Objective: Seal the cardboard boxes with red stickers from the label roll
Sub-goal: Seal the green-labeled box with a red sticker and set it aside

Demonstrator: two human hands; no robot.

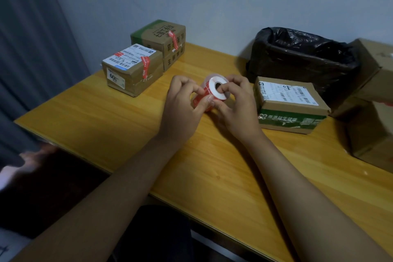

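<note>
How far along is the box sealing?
Two boxes at the back left, the front one and the rear one, already carry red stickers. Both hands, left and right, hold the label roll, apparently peeling a sticker. The box with the green side on the right shows none yet.

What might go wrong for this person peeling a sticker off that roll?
The left hand pinches a red sticker while the right hand holds the label roll in the air, so the sticker could tear or fold onto itself. The unsealed box lies to the right, beside the black bag; carrying the sticker across, it might catch on fingers or land crooked, like the tilted strips on the sealed boxes.
</note>
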